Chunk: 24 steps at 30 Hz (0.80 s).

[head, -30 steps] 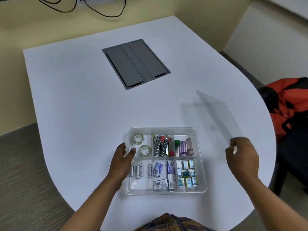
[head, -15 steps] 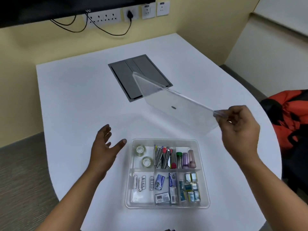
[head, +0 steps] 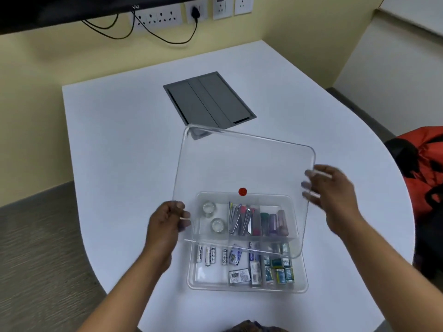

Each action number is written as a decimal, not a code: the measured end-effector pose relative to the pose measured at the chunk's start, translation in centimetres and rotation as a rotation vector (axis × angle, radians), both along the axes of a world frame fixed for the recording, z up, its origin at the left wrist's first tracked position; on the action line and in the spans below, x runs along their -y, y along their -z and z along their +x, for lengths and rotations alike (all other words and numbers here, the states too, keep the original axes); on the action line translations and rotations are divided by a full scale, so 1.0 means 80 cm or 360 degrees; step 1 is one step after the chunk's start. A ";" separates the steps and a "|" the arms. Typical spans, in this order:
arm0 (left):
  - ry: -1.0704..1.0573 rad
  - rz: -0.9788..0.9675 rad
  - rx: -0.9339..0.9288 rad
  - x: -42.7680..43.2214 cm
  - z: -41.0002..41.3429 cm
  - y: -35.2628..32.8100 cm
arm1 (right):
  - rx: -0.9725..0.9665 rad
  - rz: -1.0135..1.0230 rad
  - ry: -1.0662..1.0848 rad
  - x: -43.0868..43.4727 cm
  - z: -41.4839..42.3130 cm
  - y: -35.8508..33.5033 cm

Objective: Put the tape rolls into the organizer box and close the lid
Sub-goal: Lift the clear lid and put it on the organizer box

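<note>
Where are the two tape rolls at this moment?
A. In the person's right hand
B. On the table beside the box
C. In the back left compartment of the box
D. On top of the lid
C: both tape rolls lie in the back left compartment of the box, seen through the clear lid held above it.

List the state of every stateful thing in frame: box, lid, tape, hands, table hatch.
Clear plastic organizer box: open, on the white table.
Clear plastic lid: held tilted above the box, not seated.
Two clear tape rolls: inside the far-left compartment.
Left hand: fingers gripping the lid's left edge.
Right hand: fingers gripping the lid's right edge.
Grey table hatch: flaps shut.
Black wall plug: plugged in.
</note>
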<state>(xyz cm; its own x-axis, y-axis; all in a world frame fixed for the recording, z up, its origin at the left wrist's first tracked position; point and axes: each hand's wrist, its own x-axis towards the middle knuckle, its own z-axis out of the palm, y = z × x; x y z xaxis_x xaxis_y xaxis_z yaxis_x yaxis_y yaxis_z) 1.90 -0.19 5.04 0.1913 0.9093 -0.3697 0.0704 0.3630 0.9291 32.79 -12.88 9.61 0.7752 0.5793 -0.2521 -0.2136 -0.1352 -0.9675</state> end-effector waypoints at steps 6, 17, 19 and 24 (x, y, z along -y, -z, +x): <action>0.0222 0.0056 -0.0337 0.054 -0.015 0.041 | 0.0307 -0.0617 -0.0206 0.067 -0.028 0.093; 0.0471 0.0257 -0.1063 0.066 -0.037 0.087 | 0.0400 -0.1043 -0.0303 0.110 -0.039 0.137; 0.0400 0.0215 -0.1048 0.070 -0.035 0.090 | 0.0404 -0.1031 -0.0289 0.107 -0.039 0.140; 0.0319 0.0130 -0.0984 0.071 -0.029 0.096 | 0.0345 -0.0999 -0.0268 0.096 -0.040 0.143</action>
